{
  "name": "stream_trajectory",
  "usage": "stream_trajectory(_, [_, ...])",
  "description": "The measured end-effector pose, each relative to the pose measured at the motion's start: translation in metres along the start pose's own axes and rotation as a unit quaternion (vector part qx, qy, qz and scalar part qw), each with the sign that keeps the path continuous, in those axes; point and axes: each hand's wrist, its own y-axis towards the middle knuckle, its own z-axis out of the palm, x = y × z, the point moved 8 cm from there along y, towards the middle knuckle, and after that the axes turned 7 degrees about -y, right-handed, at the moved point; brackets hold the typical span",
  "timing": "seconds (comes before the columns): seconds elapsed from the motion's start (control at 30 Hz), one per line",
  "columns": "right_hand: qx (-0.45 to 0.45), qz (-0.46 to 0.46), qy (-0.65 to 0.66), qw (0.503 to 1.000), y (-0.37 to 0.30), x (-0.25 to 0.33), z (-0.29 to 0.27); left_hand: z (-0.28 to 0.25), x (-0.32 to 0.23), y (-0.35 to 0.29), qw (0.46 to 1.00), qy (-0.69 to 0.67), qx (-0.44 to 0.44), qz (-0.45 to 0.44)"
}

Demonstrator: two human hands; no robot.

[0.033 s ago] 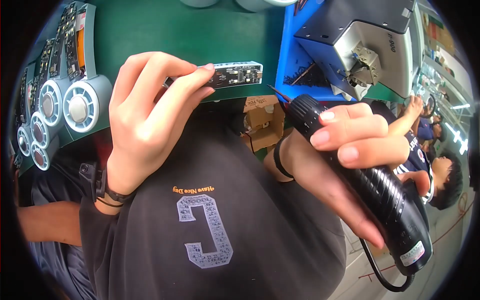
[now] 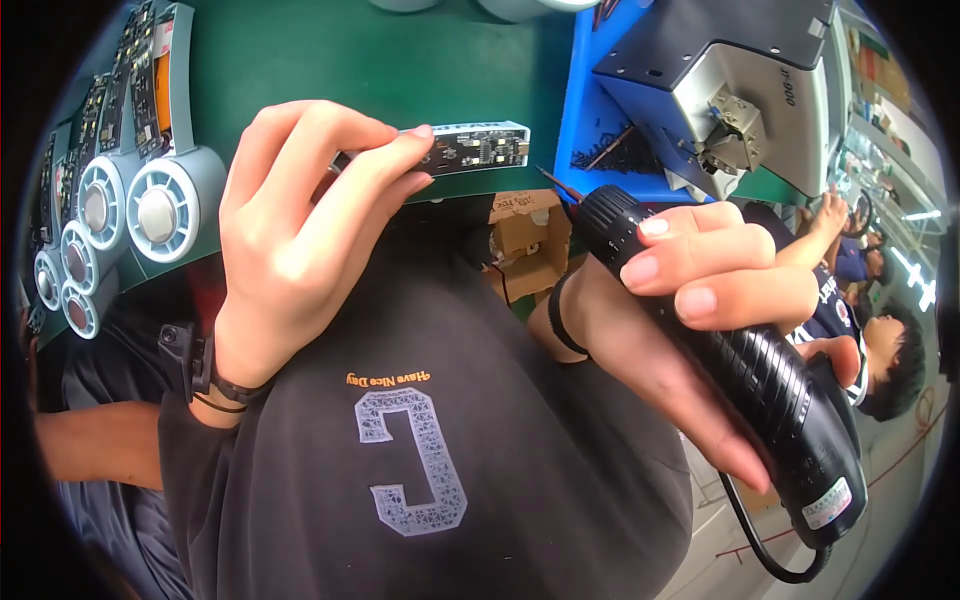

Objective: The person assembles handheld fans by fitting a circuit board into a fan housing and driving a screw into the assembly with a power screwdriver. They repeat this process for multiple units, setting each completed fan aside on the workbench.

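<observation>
Pale-blue plastic housings with round vented ends (image 2: 165,212) cluster left on the green table (image 2: 380,60), perhaps for easy reach. The left hand (image 2: 290,225), nearly closed, pinches a narrow, pale-cased black circuit board (image 2: 485,152) near the table's edge, apparently leaving its free end uncovered. Beside a blue plastic tray (image 2: 583,95), the right hand (image 2: 735,285) curls around a black ribbed electric screwdriver (image 2: 765,385), tip near the board, not touching.
</observation>
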Motion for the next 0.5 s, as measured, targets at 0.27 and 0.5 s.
stream_trajectory(0.27, [-0.053, -0.046, -0.071, 0.995, -0.011, -0.005, 0.012, 0.003, 0.004, -0.002, 1.000, -0.003, -0.008, 0.017])
stream_trajectory(0.5, [-0.071, -0.071, -0.073, 0.992, -0.012, -0.004, 0.014, 0.002, 0.003, -0.002, 1.000, -0.005, -0.017, 0.022])
